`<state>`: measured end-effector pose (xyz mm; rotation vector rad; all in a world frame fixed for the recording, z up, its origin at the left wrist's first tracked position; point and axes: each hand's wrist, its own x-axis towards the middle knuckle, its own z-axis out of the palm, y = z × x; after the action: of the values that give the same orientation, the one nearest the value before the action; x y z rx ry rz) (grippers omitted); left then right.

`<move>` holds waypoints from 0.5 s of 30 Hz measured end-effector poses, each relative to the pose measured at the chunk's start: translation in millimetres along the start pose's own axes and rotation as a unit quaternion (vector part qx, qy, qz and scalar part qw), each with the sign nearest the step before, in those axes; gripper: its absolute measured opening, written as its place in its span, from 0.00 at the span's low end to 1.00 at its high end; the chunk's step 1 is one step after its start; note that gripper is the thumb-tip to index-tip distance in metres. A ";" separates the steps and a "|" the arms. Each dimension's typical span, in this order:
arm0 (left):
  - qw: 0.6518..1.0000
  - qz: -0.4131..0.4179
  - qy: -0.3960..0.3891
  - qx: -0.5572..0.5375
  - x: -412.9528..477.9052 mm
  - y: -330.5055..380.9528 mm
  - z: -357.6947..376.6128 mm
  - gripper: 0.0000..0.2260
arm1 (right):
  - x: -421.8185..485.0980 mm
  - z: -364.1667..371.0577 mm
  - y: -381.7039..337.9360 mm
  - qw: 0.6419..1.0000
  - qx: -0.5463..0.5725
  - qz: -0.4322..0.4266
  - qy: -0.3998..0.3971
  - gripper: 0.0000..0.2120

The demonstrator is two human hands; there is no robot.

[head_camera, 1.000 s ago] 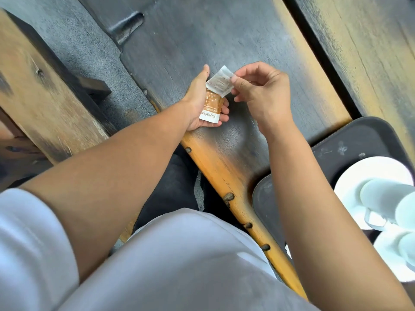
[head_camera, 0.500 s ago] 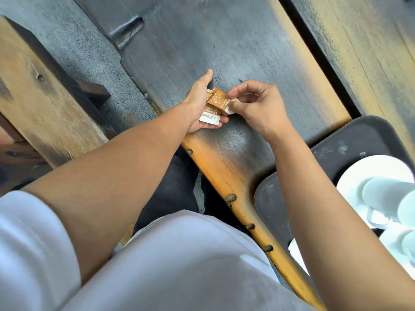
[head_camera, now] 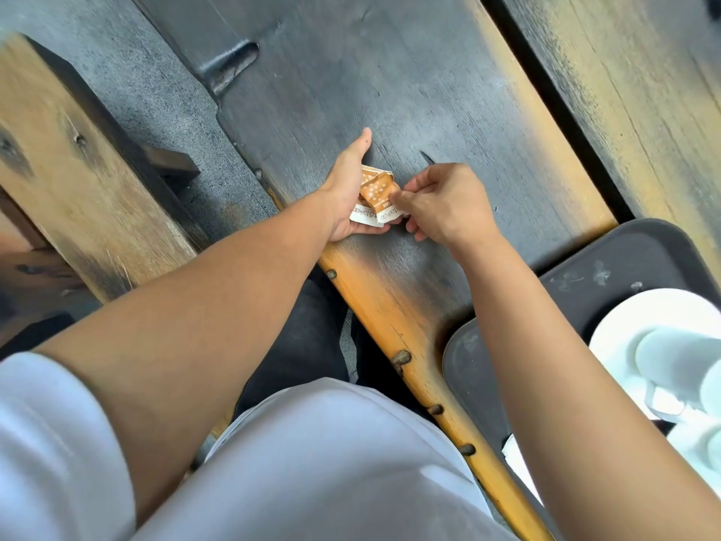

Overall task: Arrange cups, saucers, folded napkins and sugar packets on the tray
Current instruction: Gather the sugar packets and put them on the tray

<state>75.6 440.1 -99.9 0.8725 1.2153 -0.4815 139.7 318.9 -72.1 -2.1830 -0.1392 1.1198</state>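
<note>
Right hand (head_camera: 444,205) has dropped lower than half a second ago, with thumb and forefinger now pinching the near end of the top one of the packets (head_camera: 376,199) and the other fingers curled. Packets are a small stack, orange with white ends, crumpled. They lie in the left hand (head_camera: 347,189), which is palm up with thumb stretched out and fingertips curled round the stack's near edge. Both hands are over the dark worktop (head_camera: 390,91), near its front edge. Tray (head_camera: 585,290) sits on the worktop to the right, well apart from the hands. On it is a white saucer (head_camera: 624,326) carrying a white cup (head_camera: 671,361), both blurred.
</note>
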 end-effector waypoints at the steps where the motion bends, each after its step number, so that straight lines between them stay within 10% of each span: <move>1: 1.000 0.000 -0.001 -0.002 0.4 0.0 -0.1 0.34 | -0.6 1.2 0.2 1.000 0.015 0.011 0.002 0.07; 15: 0.993 -0.001 -0.088 -0.072 5.4 -1.3 -1.6 0.39 | -21.0 20.4 -1.0 0.969 0.208 -0.044 0.125 0.07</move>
<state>75.3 441.2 -105.5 0.6905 1.0751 -0.4560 111.3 322.2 -65.4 -1.8970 0.1017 0.7367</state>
